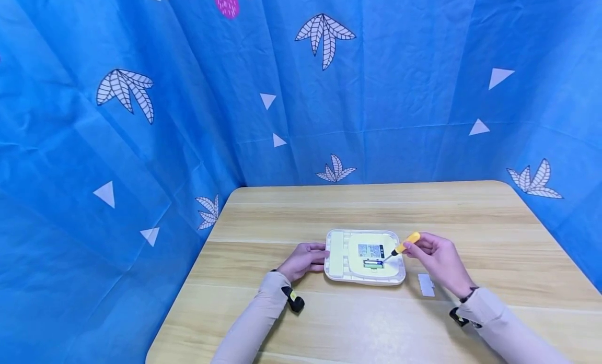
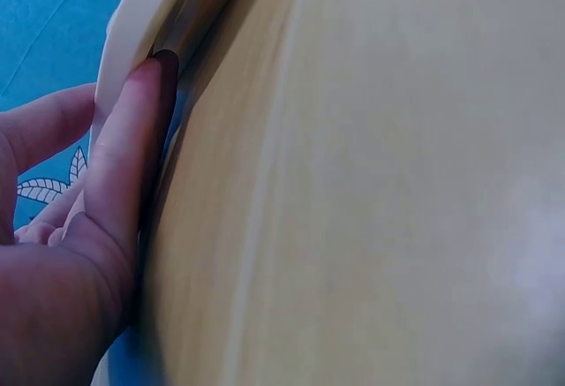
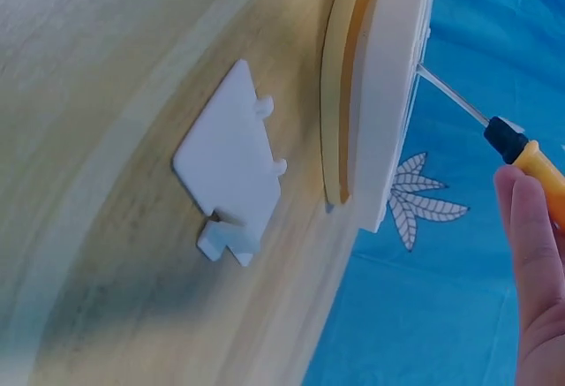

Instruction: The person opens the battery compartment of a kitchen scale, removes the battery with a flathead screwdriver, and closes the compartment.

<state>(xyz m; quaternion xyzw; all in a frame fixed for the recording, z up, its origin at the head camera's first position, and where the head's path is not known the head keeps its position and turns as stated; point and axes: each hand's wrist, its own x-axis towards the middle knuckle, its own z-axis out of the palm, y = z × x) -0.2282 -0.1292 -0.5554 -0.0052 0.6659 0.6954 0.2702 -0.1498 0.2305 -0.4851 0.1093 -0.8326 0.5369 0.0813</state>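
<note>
A white, round-cornered device (image 1: 338, 274) lies underside up on the table, showing a printed label (image 1: 370, 250) and an uncovered battery compartment. Inside the compartment sits a green battery (image 1: 373, 266); whether a second lies beside it I cannot tell. My left hand (image 1: 304, 260) grips the device's left edge between thumb (image 2: 124, 152) and fingers. Pinched in my right hand (image 1: 439, 259) is a yellow-handled screwdriver (image 1: 405, 244), slanting down with its tip at the compartment's right end. In the right wrist view its metal shaft and black collar show, but the tip is hidden.
The white battery cover (image 1: 426, 284), with small tabs along its edges, lies on the wooden table (image 1: 367, 322) right of the device, below my right hand. A blue patterned curtain (image 1: 395, 92) hangs behind the table and along its left side.
</note>
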